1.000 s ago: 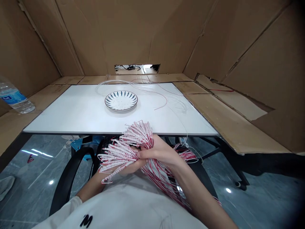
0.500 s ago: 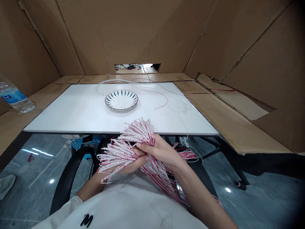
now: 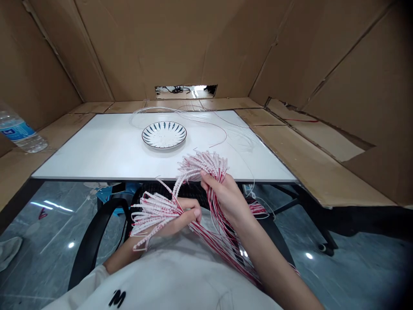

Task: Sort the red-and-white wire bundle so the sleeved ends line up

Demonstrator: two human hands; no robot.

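Cardboard walls (image 3: 161, 43) box in a white table (image 3: 97, 155), with a blue-patterned plate (image 3: 143, 137) at 12 o'clock. Red-and-white beaded strands (image 3: 155, 213) sit at 6 o'clock: the left hand (image 3: 179, 219) curls closed around one tuft, the right hand (image 3: 224, 198) grips another. Tugging could tangle them or snag them on the black chair (image 3: 97, 241). The water bottle's (image 3: 19, 133) blue label is unreadable; the white shirt (image 3: 167, 280) shows a black "M".
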